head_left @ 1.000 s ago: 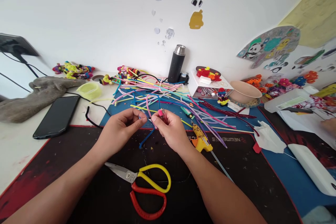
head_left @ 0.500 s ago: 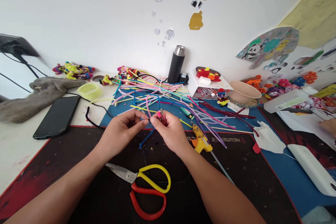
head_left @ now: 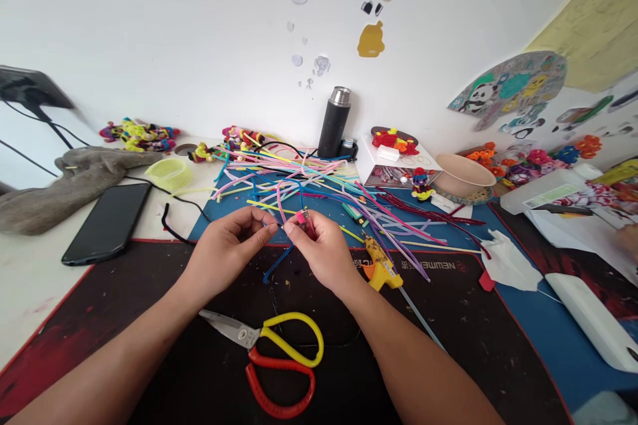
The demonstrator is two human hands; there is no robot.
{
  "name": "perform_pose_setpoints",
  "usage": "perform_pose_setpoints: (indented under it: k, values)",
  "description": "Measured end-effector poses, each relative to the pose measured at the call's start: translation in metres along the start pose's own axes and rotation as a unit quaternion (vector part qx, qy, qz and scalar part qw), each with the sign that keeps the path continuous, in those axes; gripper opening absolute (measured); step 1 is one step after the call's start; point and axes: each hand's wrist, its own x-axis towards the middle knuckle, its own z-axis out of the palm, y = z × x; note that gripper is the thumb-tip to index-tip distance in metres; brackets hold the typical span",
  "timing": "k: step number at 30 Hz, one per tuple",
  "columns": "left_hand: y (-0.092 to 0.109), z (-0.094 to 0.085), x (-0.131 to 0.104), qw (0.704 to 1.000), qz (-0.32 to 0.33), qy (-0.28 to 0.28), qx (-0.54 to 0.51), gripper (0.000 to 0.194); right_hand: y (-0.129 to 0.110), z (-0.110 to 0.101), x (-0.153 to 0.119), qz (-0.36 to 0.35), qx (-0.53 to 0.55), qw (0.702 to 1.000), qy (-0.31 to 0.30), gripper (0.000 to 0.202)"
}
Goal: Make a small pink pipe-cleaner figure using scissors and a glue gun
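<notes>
A thin dark piece (head_left: 280,226) is pinched between the fingertips of the left hand (head_left: 226,246) and the right hand (head_left: 323,249), above the dark mat (head_left: 219,388). What looks like a pink lighter (head_left: 304,218) is also clasped in the right grip. Just below the hands, a bent blue stem (head_left: 277,265) is seen; whether it is joined to the held piece cannot be told. Work on the piece is judged unfinished, since it is not yet set down. Several colourful figures (head_left: 139,134) appear completed at the back of the surface (head_left: 34,299), while many chenille stems (head_left: 299,165) are spread loose, apparently unused. The scissors (head_left: 253,337) and glue gun (head_left: 381,265) are unheld.
</notes>
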Motion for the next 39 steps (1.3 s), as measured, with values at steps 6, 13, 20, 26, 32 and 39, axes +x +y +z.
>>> perform_pose_setpoints:
  k: [6,13,20,26,32,39]
  values:
    - [0.001,0.0,-0.001,1.0,0.007,0.011,0.009,0.035,0.0,0.0,0.0,0.007,0.012,1.0,-0.01,0.029]
    - [0.0,0.002,-0.002,1.0,0.019,0.001,0.016,0.034,0.002,0.001,0.0,0.0,0.017,1.0,-0.018,0.028]
    - [-0.003,0.002,0.0,0.999,0.02,-0.006,0.031,0.036,0.0,-0.001,0.001,0.003,0.009,1.0,-0.017,0.028]
    - [-0.009,0.001,0.004,1.0,-0.002,0.018,0.02,0.044,0.002,-0.01,0.007,0.005,0.007,1.0,0.015,0.033]
    - [-0.012,0.001,0.005,0.999,-0.008,0.02,0.039,0.047,0.008,-0.019,0.015,0.013,0.028,1.0,0.006,0.034]
    - [-0.012,0.0,0.007,0.998,-0.013,0.019,0.05,0.049,0.013,-0.02,0.018,0.009,0.028,0.999,0.015,0.035]
